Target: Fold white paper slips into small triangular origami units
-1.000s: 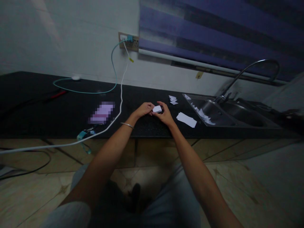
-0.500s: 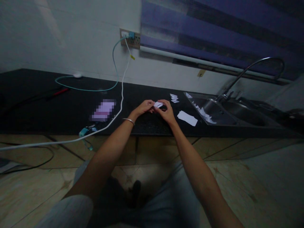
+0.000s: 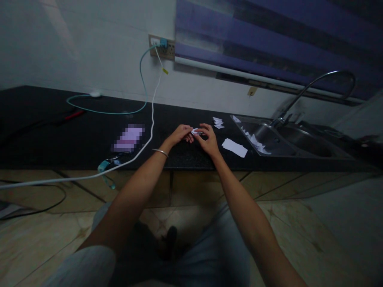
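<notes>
A small folded piece of white paper [image 3: 195, 130] is between my two hands, just above the dark countertop. My left hand [image 3: 182, 134], with a silver bangle on its wrist, pinches the paper's left end. The fingers of my right hand [image 3: 208, 137] curl round the paper's right side, thumb below and forefinger above. Right of my hands lie a stack of white paper slips [image 3: 235, 148] and, farther back, several folded paper pieces [image 3: 218, 122]. The paper's exact folds are too small to make out.
More folded papers [image 3: 257, 144] lie along the left rim of the steel sink [image 3: 281, 144], below a curved faucet [image 3: 314, 81]. A blurred-out flat pinkish item [image 3: 129, 137] lies left on the counter [image 3: 60, 135]. A white cable [image 3: 152, 115] hangs from the wall socket [image 3: 167, 50] across the counter.
The paper between my hands looks smaller and more folded than before. My right fingers have shifted over it, and the whole view has moved slightly.
</notes>
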A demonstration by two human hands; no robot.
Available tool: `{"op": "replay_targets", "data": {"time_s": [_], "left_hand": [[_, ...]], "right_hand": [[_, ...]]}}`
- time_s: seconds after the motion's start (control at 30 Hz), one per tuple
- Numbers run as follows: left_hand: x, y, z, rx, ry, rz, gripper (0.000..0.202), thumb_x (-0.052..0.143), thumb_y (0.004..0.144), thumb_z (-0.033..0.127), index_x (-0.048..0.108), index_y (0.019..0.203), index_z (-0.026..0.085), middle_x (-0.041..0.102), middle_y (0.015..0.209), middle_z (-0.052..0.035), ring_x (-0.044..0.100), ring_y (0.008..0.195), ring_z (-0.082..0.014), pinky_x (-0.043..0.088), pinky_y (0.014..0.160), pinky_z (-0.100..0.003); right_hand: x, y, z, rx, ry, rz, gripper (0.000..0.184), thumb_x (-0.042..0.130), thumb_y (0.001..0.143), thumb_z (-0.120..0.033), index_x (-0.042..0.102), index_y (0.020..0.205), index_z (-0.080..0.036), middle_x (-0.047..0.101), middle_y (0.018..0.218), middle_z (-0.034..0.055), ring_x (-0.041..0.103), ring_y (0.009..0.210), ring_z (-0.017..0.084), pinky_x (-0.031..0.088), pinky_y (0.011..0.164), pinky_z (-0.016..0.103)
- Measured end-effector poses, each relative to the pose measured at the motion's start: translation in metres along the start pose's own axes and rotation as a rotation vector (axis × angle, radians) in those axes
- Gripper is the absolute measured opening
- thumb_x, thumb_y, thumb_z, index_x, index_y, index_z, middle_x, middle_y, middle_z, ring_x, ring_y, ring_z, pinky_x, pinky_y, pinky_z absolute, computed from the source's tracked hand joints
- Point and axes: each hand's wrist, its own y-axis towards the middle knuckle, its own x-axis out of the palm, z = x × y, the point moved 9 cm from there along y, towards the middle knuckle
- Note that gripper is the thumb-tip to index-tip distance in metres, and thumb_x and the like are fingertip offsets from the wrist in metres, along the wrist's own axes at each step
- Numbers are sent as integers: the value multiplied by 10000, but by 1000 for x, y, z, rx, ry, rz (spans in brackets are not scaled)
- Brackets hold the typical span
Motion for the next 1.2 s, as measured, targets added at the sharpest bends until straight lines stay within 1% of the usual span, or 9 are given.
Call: {"op": "replay_targets", "data": {"time_s": [0.07,0.17,0.33,0.47,0.57,0.67,0.8,1.03,1.2], "left_hand": [[0,-1,2,10,4,4,331,590,906,383,588,749,91,677,565,-67,634,466,-119,430,450,-179],[-1,-1,1,9,13,10,282,597,898,333,605,757,89,694,599,-69,644,499,-114,448,479,-180],[1,1,-5,-31,11,9,208,618,873,271,635,782,85,711,649,-74,669,570,-124,466,523,-186],[4,0,-3,-12,35,-24,188,611,877,268,635,826,89,714,678,-73,676,612,-122,476,556,-189],[8,-3,2,39,42,-70,207,613,877,308,619,877,102,728,770,-75,681,645,-114,475,571,-185],[13,-6,4,48,58,-103,235,629,866,341,604,911,112,732,857,-83,685,688,-114,471,583,-182],[16,-8,7,54,117,-127,269,639,859,371,609,915,109,726,831,-82,666,696,-113,465,607,-189],[24,-10,13,97,248,-186,369,596,878,449,603,717,118,647,636,-37,561,574,-96,434,615,-209],[28,-10,15,130,322,-189,366,587,879,452,567,688,140,593,621,-4,513,577,-94,412,624,-206]], "right_hand": [[1,0,0,-6,3,-9,198,638,853,-416,723,891,-242,599,1164,86,549,1146,245,481,956,440],[1,0,3,17,17,-6,208,616,869,-419,718,851,-239,646,1068,79,584,1060,238,483,930,439],[-2,1,5,38,28,29,270,573,885,-451,693,824,-217,631,1055,94,590,1007,229,513,821,389],[-3,2,8,34,61,42,317,557,886,-484,667,801,-199,613,1046,112,589,1010,232,513,793,376],[-7,3,15,50,94,82,340,559,875,-503,646,774,-190,614,1052,127,579,1032,248,495,843,405],[-7,4,24,95,77,92,355,539,873,-521,631,784,-190,639,1011,108,583,983,235,459,899,411],[-5,3,30,135,58,70,363,512,881,-525,624,823,-184,637,857,56,576,851,199,462,833,356],[-9,3,19,87,-6,96,357,499,892,-520,590,773,-196,577,789,35,542,766,179,441,741,317],[-9,3,11,63,-52,85,367,500,895,-527,584,741,-205,549,766,27,515,734,174,427,705,311]]}}
